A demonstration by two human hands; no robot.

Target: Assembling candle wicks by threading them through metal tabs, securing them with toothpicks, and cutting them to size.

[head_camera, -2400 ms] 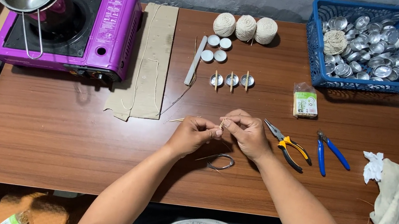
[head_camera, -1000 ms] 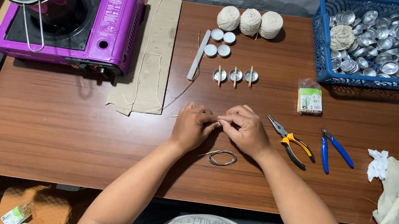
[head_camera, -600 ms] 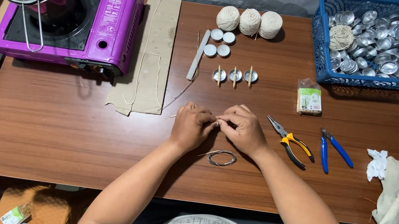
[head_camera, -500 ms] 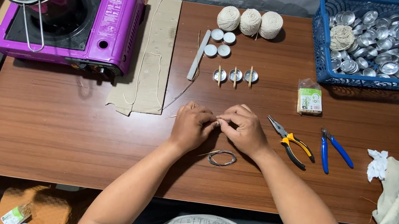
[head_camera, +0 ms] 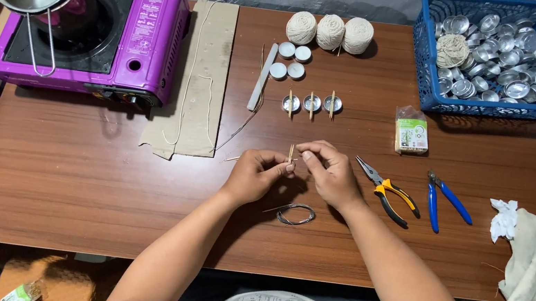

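Both hands pinched a small wooden stick (head_camera: 290, 154) mid-tabletop.
Left hand (head_camera: 255, 175) fingertips gripped its lower end; right hand (head_camera: 330, 173) fingers closed beside its top, stick upright. Wire coil (head_camera: 295, 214) lay just behind, toward the near edge; yellow-handled pliers (head_camera: 384, 191) right.

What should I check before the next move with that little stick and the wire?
1. Small wooden stick pinched upright in left hand: ok.
2. Right hand fingertips at the stick: ok.
3. Whether a wick is on the stick: cannot tell, too small.
4. Wire coil on the table near the hands, untouched: ok.
5. Yellow-handled pliers and blue-handled cutters lie beside the right hand: ok.
6. Three cups with sticks across them stand clear of the hands: ok.
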